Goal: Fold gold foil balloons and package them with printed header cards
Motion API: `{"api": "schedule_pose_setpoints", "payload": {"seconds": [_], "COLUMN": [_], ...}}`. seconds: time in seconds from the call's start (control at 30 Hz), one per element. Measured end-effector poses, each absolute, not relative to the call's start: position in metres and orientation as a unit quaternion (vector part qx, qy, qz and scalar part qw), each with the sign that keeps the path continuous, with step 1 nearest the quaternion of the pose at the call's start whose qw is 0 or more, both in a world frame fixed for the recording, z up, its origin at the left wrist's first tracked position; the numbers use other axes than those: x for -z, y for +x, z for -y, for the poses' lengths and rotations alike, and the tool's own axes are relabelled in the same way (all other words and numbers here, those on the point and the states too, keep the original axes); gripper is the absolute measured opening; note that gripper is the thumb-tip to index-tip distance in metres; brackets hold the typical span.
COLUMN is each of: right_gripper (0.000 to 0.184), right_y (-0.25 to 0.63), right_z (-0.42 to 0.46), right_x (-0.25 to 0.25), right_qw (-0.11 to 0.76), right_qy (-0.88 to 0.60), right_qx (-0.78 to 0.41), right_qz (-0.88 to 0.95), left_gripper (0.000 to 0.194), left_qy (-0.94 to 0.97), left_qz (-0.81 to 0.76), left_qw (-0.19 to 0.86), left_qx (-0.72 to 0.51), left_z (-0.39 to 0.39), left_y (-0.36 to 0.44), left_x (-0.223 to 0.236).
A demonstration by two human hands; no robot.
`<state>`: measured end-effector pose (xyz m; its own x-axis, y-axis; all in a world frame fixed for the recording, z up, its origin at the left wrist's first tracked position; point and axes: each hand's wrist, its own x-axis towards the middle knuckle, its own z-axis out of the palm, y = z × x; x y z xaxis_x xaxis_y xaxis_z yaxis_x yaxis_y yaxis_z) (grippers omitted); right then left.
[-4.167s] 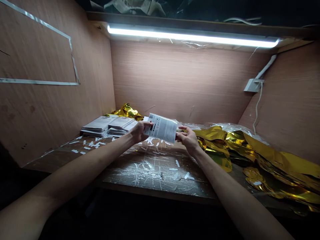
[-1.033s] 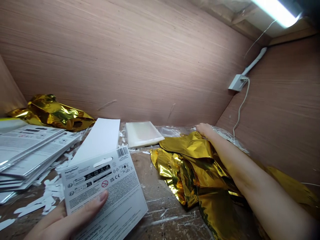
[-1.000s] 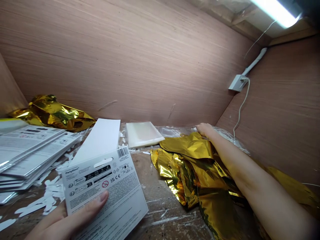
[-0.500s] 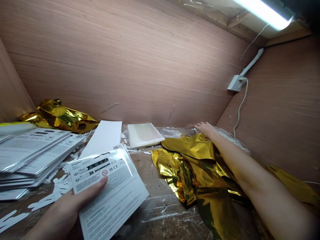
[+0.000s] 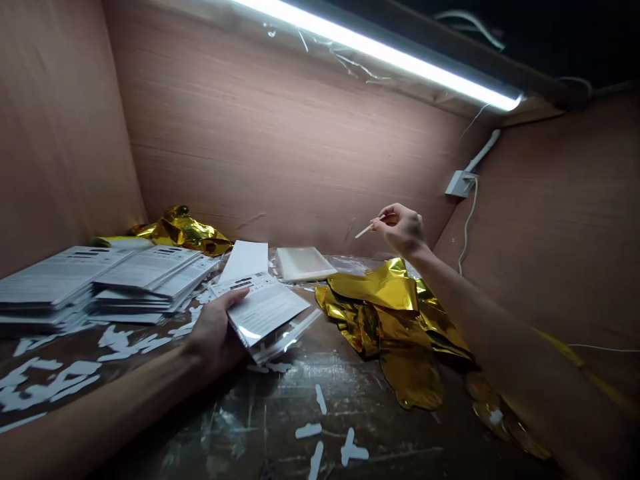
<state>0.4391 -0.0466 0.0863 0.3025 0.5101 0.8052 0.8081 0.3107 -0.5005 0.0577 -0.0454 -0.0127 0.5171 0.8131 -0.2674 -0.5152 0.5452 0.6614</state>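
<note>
My left hand (image 5: 216,330) grips a white printed card in a clear plastic sleeve (image 5: 267,312), held low over the worktop (image 5: 280,393). My right hand (image 5: 401,230) is raised near the back wall, its fingers pinched on a small white stick (image 5: 369,229). Under my right forearm lies a heap of crumpled gold foil (image 5: 395,313). A stack of clear bags (image 5: 305,263) and a blank white card (image 5: 246,259) lie between the two hands at the back.
Stacks of packed printed cards (image 5: 100,283) fill the left side, with more gold foil (image 5: 183,230) behind them. Several small white paper strips (image 5: 320,427) litter the worktop. A white socket box (image 5: 459,183) with a cable hangs in the right corner under the light tube (image 5: 380,52).
My right hand has lifted off the foil at the back and now pinches a small white stick. My left hand lowered the sleeved card toward the worktop. The view pulled back and up.
</note>
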Motion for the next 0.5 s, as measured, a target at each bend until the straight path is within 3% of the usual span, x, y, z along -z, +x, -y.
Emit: {"api": "schedule_pose_setpoints", "payload": {"seconds": [0.13, 0.23, 0.37, 0.5], "right_gripper": [0.031, 0.036, 0.033, 0.031], "right_y": [0.357, 0.315, 0.295, 0.3], "right_z": [0.08, 0.103, 0.118, 0.116], "right_x": [-0.069, -0.037, 0.002, 0.021], "right_qw": [0.634, 0.642, 0.685, 0.726], "right_qy": [-0.452, -0.41, -0.395, -0.382], "right_qx": [-0.158, -0.296, -0.367, -0.363], "right_qz": [0.607, 0.577, 0.49, 0.442], "left_gripper": [0.037, 0.036, 0.033, 0.033], "left_qy": [0.282, 0.288, 0.28, 0.285], "left_qz": [-0.278, -0.235, -0.22, -0.205], "left_qw": [0.818, 0.822, 0.823, 0.825], "left_qx": [-0.418, -0.432, -0.444, -0.443], "left_z": [0.037, 0.032, 0.03, 0.031], "left_y": [0.056, 0.054, 0.05, 0.05], "left_x": [0.022, 0.027, 0.025, 0.023]}}
